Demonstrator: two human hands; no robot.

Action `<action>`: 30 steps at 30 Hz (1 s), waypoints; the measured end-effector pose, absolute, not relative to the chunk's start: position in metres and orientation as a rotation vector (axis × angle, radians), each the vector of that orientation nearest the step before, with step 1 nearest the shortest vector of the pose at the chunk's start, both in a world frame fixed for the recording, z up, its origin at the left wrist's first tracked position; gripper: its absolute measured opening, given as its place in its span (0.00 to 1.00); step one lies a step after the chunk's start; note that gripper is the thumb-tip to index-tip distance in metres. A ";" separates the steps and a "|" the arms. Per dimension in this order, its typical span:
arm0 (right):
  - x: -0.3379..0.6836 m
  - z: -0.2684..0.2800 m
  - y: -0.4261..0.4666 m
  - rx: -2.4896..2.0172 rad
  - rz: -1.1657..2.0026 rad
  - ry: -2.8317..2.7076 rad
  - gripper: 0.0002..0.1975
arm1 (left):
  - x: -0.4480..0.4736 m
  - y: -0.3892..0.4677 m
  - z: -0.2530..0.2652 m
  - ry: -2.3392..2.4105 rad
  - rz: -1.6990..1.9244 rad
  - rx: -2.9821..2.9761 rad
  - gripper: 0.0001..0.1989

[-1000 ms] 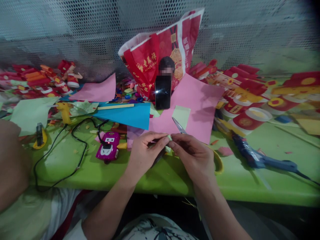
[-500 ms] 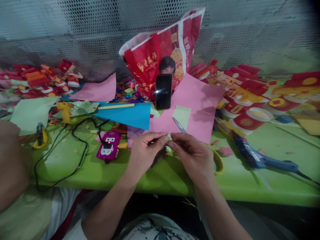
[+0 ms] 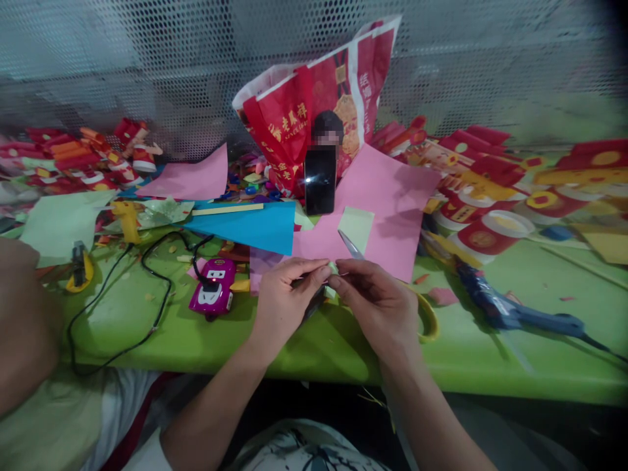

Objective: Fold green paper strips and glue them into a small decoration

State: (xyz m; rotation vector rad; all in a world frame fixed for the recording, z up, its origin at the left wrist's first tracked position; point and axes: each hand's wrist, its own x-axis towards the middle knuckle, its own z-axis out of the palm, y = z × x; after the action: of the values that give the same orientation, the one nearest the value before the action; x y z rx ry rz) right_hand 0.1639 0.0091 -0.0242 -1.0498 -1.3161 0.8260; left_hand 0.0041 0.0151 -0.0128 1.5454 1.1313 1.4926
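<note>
My left hand (image 3: 287, 297) and my right hand (image 3: 380, 304) meet over the front of the green table, fingertips almost touching. Between them they pinch a small piece of pale green paper (image 3: 333, 268); its exact shape is mostly hidden by the fingers. Scissors with a silver blade (image 3: 349, 244) and a yellow handle (image 3: 430, 318) lie beneath my right hand, which covers their middle. A dark object (image 3: 314, 304), partly covered by my left hand, rests below; its kind cannot be made out. Behind the hands lie a pink sheet (image 3: 392, 229) and a light green paper piece (image 3: 357, 226).
A phone (image 3: 320, 182) leans on a red bag (image 3: 289, 131). Left are a purple power socket (image 3: 214, 288), a black cord, a yellow-handled cutter (image 3: 80, 267) and another person's arm (image 3: 24, 314). A blue glue gun (image 3: 510, 311) and red paper cups (image 3: 483, 235) stand right.
Both hands keep their pinch on the green paper piece, with only a very slight shift of the fingers. Nothing else has visibly moved.
</note>
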 end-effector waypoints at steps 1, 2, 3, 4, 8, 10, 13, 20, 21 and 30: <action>0.164 -0.024 0.009 -1.054 0.812 -1.327 0.10 | 0.004 0.015 -0.013 1.137 1.494 1.554 0.06; 0.164 -0.024 0.009 -1.058 0.798 -1.340 0.09 | 0.004 0.015 -0.014 1.143 1.493 1.567 0.05; 0.164 -0.024 0.009 -1.063 0.788 -1.354 0.09 | 0.004 0.015 -0.015 1.149 1.495 1.584 0.05; 0.164 -0.024 0.009 -1.064 0.787 -1.368 0.08 | 0.003 0.015 -0.015 1.152 1.497 1.606 0.05; 0.164 -0.020 0.008 -1.040 0.836 -1.378 0.08 | 0.003 0.016 -0.014 1.133 1.535 1.689 0.06; 0.165 -0.018 0.008 -1.030 0.829 -1.376 0.08 | 0.002 0.016 -0.013 1.111 1.548 1.703 0.06; 0.166 -0.017 0.009 -1.027 0.824 -1.369 0.06 | 0.001 0.016 -0.012 1.085 1.526 1.668 0.05; 0.166 -0.019 0.010 -1.034 0.893 -1.273 0.04 | 0.000 0.014 -0.012 1.080 1.484 1.645 0.05; 0.166 -0.020 0.010 -1.039 0.896 -1.261 0.04 | 0.000 0.014 -0.012 1.064 1.485 1.674 0.06; 0.167 -0.017 0.008 -1.056 0.940 -1.246 0.05 | -0.001 0.013 -0.010 1.074 1.439 1.819 0.08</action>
State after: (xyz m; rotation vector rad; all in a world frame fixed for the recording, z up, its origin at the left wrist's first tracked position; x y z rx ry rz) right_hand 0.1673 0.0081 -0.0171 -1.0556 -1.2465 0.9405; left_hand -0.0011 0.0126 -0.0101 1.8192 1.0744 1.4385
